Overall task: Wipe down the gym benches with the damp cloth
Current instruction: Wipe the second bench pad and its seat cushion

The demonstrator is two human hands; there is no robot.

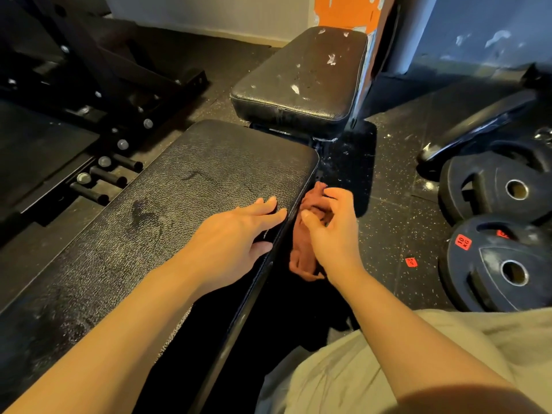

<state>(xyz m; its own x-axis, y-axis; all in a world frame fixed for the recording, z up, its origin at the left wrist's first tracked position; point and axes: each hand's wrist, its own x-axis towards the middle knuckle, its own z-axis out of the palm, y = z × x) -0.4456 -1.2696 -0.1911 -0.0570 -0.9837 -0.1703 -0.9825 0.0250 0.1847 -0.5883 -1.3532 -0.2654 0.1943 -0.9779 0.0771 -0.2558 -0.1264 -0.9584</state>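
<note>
Black pebbled vinyl covers the long bench pad, which runs diagonally from lower left to centre; dull damp patches and streaks are seen across its top. A shorter seat pad, same black vinyl, is set just beyond its far end, scuffed with white flecks and worn spots. Speckled dark rubber flooring lies beneath both. Black weight plates are stacked on the floor at right, one marked with a red 10 KG label. Short black pegs on a frame are seen at left of the bench.

Left hand: laid palm down on the bench pad's right edge, fingers straight and slightly spread, thumb hooked over the side. Right hand: held just beside the bench's right side, fingers and thumb curled round the cloth. Cloth: rust-orange, crumpled and bunched, hanging below the hand against the bench's dark flank, above the floor.
</note>
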